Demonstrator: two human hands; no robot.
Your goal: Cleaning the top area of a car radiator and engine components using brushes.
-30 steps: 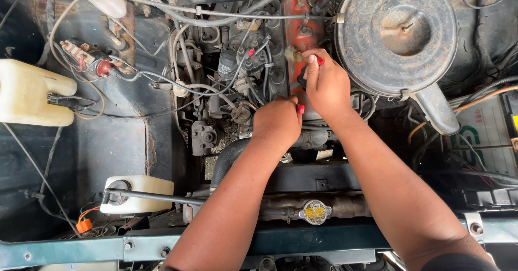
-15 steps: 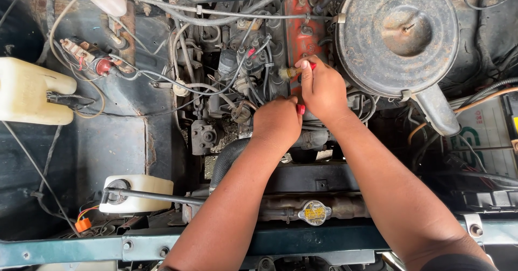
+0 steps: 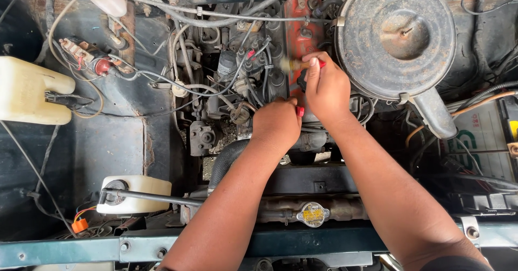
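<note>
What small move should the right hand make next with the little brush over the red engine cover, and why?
Probably sweep the small red-handled brush along the red engine cover: the right hand holds its bristles at the cover's edge, while the left hand rests lower on the engine.

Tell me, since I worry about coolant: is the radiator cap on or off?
On. The round metal radiator cap sits seated on the radiator's filler neck, near the front crossbar.

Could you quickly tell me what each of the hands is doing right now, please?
Left hand: closed down among the engine parts; a red tip shows beside it, its grasp cannot be told.
Right hand: closed on a small brush with a red handle.
</note>
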